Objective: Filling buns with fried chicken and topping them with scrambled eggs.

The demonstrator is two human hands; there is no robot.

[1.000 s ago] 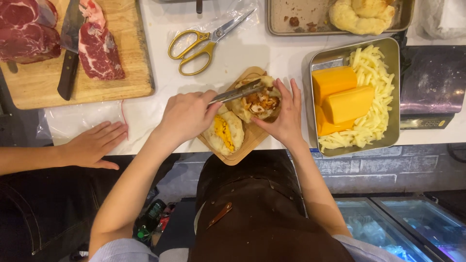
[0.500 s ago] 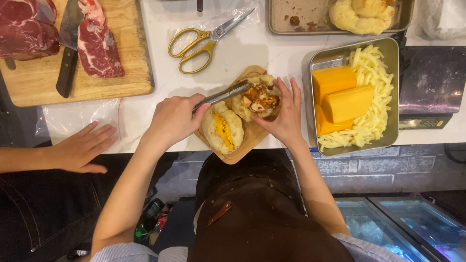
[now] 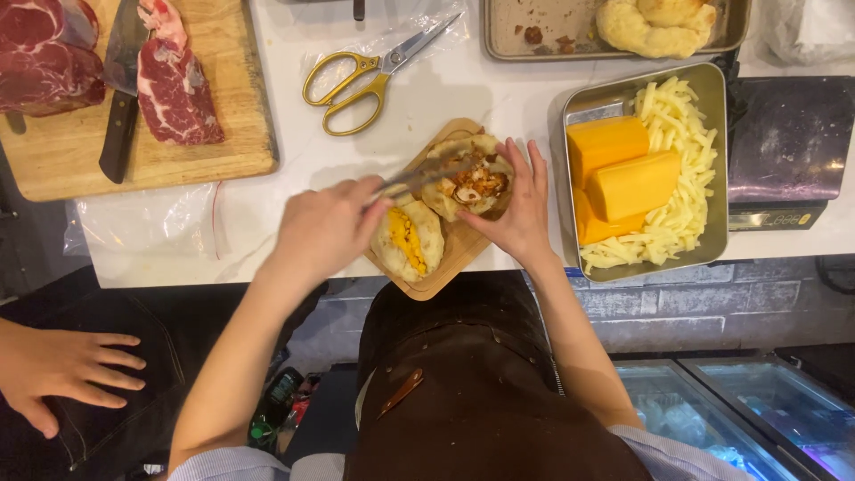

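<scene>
Packaging: one clear plastic bag [image 3: 147, 227] lay flat at the worktop's near left edge; another clear wrapper [image 3: 392, 36] lay under the scissors.
Surface: white worktop [image 3: 267, 205], with a grey brick front below it.
Counts, left to right: one co-worker's hand [image 3: 62, 374], one cutting board [image 3: 240, 134] with three pieces of raw meat and one knife [image 3: 120, 107], one pair of yellow-handled scissors [image 3: 365, 76], two metal trays, three orange cheese blocks [image 3: 623, 178].
Left hand [image 3: 325, 227]: fingers closed around metal tongs [image 3: 427, 174].
Right hand [image 3: 521, 209]: fingers spread wide, steadying the filled bun [image 3: 472, 178].
Bun's place: on a small wooden board [image 3: 445, 258], beside a corn-topped bun [image 3: 405, 240].
</scene>
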